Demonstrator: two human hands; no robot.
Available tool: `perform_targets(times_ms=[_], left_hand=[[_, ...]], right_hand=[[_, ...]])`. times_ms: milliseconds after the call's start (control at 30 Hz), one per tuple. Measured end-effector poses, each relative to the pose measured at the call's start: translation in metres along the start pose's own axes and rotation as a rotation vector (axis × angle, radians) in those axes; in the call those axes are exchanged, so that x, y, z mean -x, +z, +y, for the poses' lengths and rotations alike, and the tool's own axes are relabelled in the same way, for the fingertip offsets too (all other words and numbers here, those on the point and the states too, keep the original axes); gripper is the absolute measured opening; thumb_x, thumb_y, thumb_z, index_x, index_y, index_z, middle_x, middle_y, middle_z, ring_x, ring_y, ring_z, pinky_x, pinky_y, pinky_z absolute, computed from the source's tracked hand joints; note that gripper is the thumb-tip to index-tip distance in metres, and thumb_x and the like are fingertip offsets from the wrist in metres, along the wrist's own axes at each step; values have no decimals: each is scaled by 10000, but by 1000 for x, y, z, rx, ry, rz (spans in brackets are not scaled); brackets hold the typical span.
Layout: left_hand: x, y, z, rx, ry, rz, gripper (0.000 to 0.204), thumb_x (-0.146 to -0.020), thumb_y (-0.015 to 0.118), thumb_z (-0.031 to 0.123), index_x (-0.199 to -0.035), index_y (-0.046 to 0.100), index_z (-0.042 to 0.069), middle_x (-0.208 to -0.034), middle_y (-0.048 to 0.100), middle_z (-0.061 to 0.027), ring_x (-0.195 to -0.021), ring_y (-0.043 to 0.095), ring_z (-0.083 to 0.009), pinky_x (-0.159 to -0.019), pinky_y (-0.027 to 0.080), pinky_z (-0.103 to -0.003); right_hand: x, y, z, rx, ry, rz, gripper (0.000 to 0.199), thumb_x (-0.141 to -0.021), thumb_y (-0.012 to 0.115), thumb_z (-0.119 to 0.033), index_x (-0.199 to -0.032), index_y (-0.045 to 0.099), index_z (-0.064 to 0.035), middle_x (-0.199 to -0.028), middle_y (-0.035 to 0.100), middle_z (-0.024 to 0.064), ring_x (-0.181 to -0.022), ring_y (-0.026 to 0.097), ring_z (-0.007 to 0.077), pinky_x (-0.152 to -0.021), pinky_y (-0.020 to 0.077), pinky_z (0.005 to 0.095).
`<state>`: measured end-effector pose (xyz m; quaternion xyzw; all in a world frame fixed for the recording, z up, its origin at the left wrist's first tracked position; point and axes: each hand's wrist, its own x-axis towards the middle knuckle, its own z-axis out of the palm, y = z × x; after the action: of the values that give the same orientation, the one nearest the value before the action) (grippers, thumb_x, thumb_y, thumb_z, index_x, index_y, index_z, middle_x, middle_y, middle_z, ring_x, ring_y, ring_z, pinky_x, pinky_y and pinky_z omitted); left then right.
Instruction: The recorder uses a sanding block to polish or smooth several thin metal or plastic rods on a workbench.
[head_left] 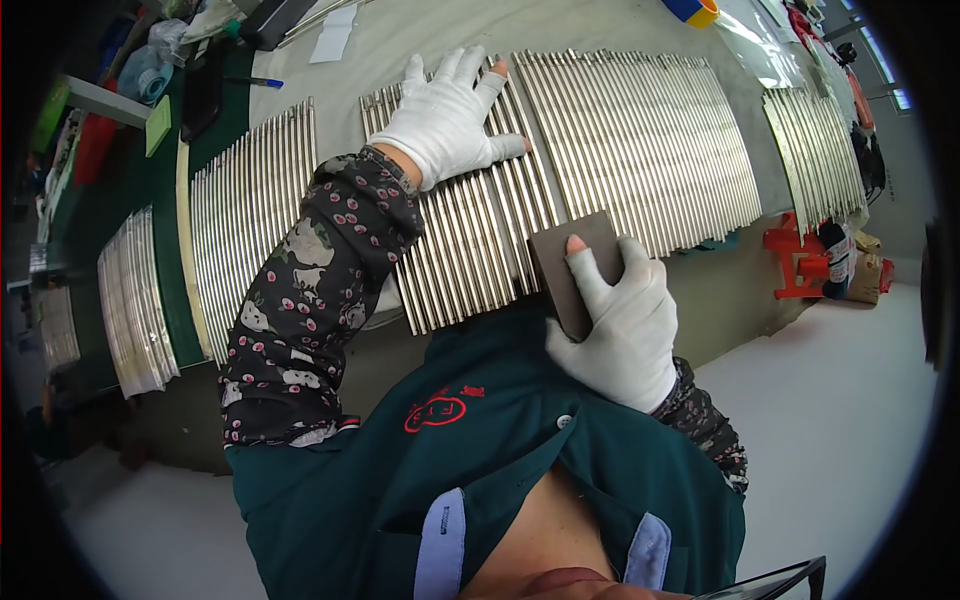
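Hands apart, each in a white glove with bare fingertips showing; directions are clock positions from the centre of the view. The left hand [440, 125] is at 12 o'clock, palm down, fingers spread over the upper part of the central row of slender metal rods [450, 255]. Its bare thumb tip points toward 3 o'clock across the rods. The right hand [625, 325] is at 3 o'clock, clamped on a grey-brown rectangular block [556, 265]. One bare fingertip presses on the block's flat face. The block overlaps the lower right corner of the central row; whether it touches the rods cannot be told.

The rods lie side by side, long axes roughly parallel, on a pale work surface [590, 25]. A wider row of rods [640, 150] adjoins at 1 to 2 o'clock, and a smaller group of rods [815, 160] lies well apart at 2 o'clock. A further row of rods [255, 220] lies at 10 o'clock, and a glossy bundle [137, 300] at 9 o'clock.

A blue pen [255, 81] lies between 10 and 11 o'clock, a white paper slip [334, 34] at 11 o'clock. A red stool [795, 258] stands near 3 o'clock, beyond the right hand.
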<state>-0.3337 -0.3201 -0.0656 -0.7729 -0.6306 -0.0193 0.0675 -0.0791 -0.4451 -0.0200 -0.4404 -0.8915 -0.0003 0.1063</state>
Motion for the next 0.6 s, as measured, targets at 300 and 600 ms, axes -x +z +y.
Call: perform_targets(times_ms=[300, 600], left_hand=[[4, 3, 1, -4, 8, 11, 1013, -874, 452, 801, -1550, 348, 54, -1583, 338, -220, -1482, 311, -349, -1186, 204, -615], [-1, -3, 0, 0, -1, -29, 1003, -869, 490, 780, -1555, 339, 63, -1595, 322, -216, -1492, 289, -350, -1190, 193, -620]], right_hand=[[-8, -15, -6, 17, -25, 20, 756, -600, 820, -314, -1304, 616, -129, -1147, 511, 226, -883, 555, 329, -673, 527, 402], [-1, -12, 12, -69, -77, 35, 784, -547, 828, -299, -1292, 642, -139, -1184, 535, 225, -915, 581, 330, -721, 532, 413]])
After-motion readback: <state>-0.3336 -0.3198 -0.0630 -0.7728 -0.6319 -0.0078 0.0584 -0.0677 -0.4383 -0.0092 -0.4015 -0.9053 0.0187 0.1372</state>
